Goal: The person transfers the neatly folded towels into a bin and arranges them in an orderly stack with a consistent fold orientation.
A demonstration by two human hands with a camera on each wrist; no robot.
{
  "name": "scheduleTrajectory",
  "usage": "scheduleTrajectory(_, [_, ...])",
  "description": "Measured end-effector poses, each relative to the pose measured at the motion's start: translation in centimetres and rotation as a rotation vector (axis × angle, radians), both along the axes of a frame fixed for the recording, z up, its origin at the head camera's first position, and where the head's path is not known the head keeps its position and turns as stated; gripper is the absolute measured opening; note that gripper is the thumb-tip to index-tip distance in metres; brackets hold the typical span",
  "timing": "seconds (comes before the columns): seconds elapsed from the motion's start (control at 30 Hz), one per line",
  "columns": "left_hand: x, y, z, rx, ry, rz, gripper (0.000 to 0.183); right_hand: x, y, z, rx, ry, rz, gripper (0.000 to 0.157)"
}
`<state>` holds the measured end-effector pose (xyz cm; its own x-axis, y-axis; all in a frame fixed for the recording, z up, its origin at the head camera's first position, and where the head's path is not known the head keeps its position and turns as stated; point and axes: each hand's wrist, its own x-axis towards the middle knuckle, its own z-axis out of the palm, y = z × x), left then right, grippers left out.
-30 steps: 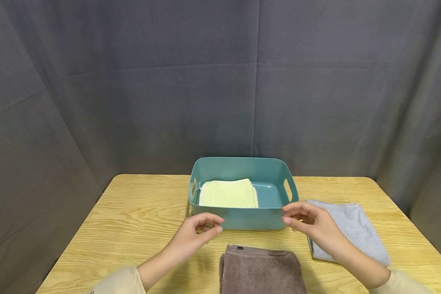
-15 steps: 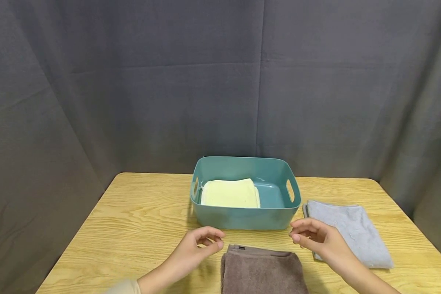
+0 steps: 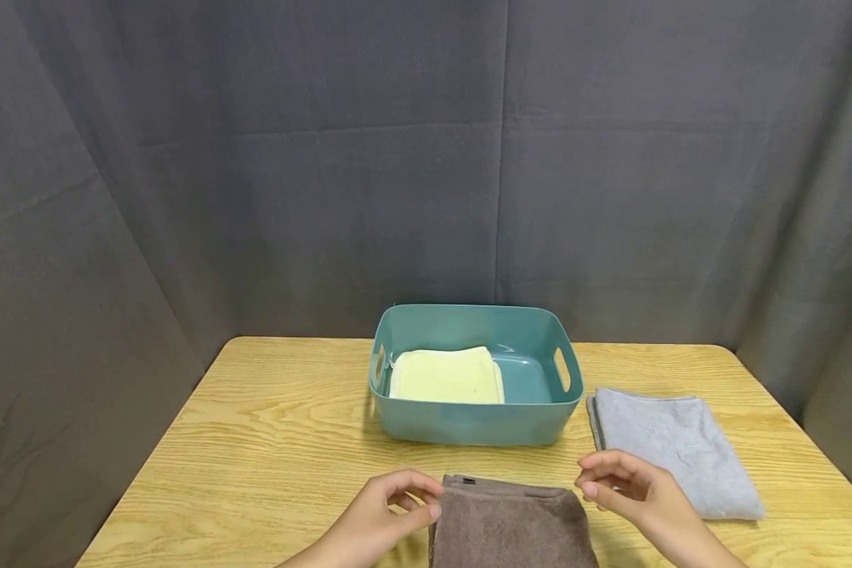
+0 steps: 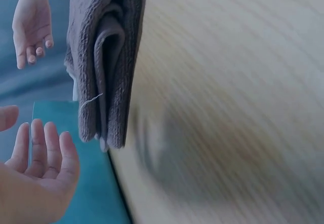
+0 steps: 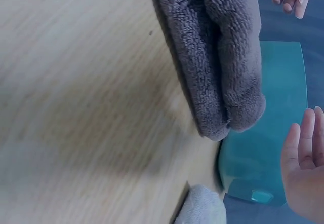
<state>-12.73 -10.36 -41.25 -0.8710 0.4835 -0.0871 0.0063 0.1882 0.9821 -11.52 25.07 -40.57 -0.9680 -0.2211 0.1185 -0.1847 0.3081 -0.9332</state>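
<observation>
A folded brown towel [image 3: 511, 525] lies at the table's front edge, its thick stacked layers showing in the left wrist view [image 4: 104, 57]. My left hand [image 3: 386, 517] hovers at its left side, fingers loosely bent and holding nothing; in the head view the fingertips overlap the towel's far left corner. My right hand [image 3: 642, 497] is off the towel's right side, fingers relaxed with thumb and fingertips apart, nothing in it. Behind the towel stands a teal bin [image 3: 476, 424] with handle cutouts. Inside it, on the left, lies a folded pale yellow cloth [image 3: 446, 376].
To the right of the bin lies a folded light grey towel [image 3: 681, 450], just beyond my right hand. The wooden table [image 3: 270, 418] has rounded far corners. A dark grey curtain [image 3: 369, 173] hangs behind and along both sides.
Both hands have drawn back from the front of the bin toward me, coming down to either side of the brown towel. Nothing has been picked up.
</observation>
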Motion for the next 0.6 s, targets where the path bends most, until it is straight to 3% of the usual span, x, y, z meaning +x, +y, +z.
scheduleTrajectory(0.23, [0.5, 0.0, -0.9, -0.002, -0.046, -0.010, 0.026, 0.5, 0.6, -0.6, 0.020, -0.068, -0.023, 0.026])
scheduleTrajectory(0.47, [0.7, -0.2, -1.3, 0.025, -0.045, -0.039, 0.028, 0.8, 1.5, -1.5, -0.034, -0.155, 0.035, 0.025])
scheduleTrajectory(0.6, [0.7, -0.4, -1.6, 0.037, -0.059, -0.037, 0.029, 1.2, 1.7, -2.3, -0.035, -0.203, 0.023, 0.032])
